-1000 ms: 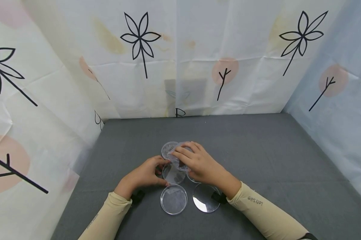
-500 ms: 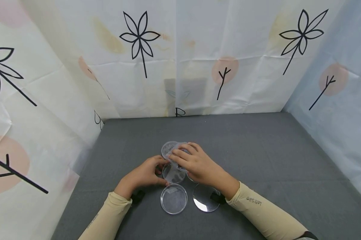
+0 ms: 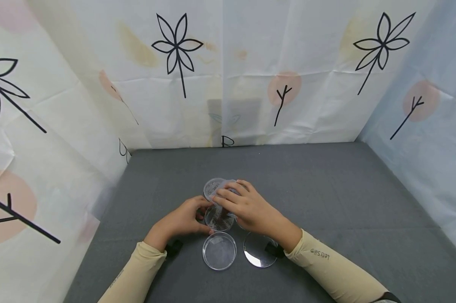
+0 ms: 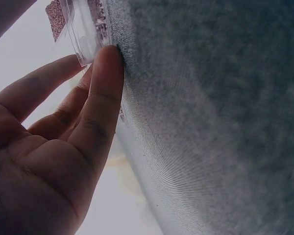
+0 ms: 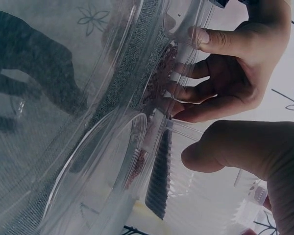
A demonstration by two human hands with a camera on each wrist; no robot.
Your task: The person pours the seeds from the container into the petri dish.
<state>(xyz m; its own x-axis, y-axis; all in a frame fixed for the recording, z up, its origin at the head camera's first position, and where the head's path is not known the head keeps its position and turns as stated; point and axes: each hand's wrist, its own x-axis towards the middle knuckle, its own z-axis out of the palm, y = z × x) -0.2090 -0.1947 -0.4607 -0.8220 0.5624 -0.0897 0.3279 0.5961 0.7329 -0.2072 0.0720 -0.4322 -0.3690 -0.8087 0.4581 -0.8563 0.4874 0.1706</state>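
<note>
A clear petri dish point(image 3: 217, 222) on the grey table has dark brown granules spread in it. My left hand point(image 3: 184, 216) holds this dish at its left side, thumb at the near edge and fingers at the far edge; the left wrist view shows the fingertips at its wall point(image 4: 90, 34). Above the dish, my right hand point(image 3: 256, 206) grips a tilted clear plastic container, seen as a ribbed wall point(image 5: 186, 188) in the right wrist view, with brown granules inside. The right fingers cover much of the container in the head view.
Behind stands another round clear dish point(image 3: 211, 188). Nearer me lie a clear petri dish point(image 3: 219, 251) and a shiny clear dish point(image 3: 259, 252), partly under the right wrist. The grey table point(image 3: 326, 189) is bounded by patterned cloth walls point(image 3: 307, 54).
Dark granules now lie in the dish at my left hand, which looked clear before. My right hand has tilted the container slightly further leftward over it. My left hand stays put.
</note>
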